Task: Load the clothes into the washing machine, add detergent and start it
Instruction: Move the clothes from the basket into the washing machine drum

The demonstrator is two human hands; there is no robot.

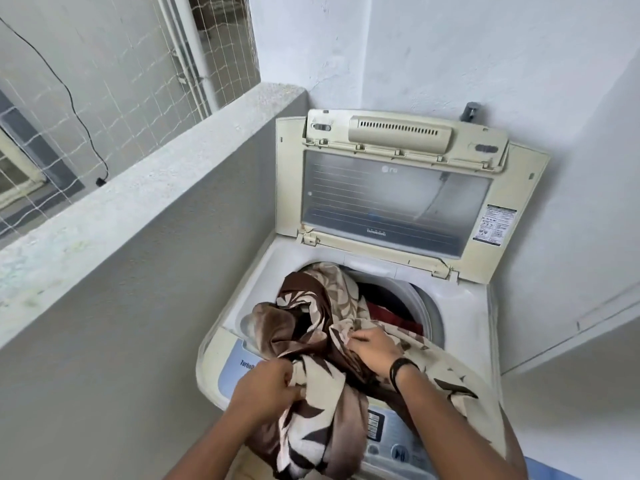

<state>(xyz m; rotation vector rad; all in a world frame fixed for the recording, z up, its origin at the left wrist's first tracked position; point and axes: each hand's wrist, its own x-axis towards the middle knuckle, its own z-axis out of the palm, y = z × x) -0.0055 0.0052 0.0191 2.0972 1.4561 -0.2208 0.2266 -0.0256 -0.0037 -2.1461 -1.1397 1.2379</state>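
A cream top-loading washing machine [460, 299] stands in the corner with its lid [398, 199] raised against the wall. A large brown and cream leaf-patterned cloth [322, 306] lies bunched over the drum's front rim and hangs down across the control panel [388, 431]. My left hand [266, 382] grips a fold of the cloth near the machine's front left. My right hand [374, 348], with a black wristband, pinches the cloth at the drum's edge. Red clothing [391, 318] shows deeper inside the drum.
A grey concrete parapet wall [138, 188] runs along the left, with netting [104, 81] and a dangling black cable [79, 112] behind it. White walls close off the back and right. A tap [470, 110] sticks out above the machine.
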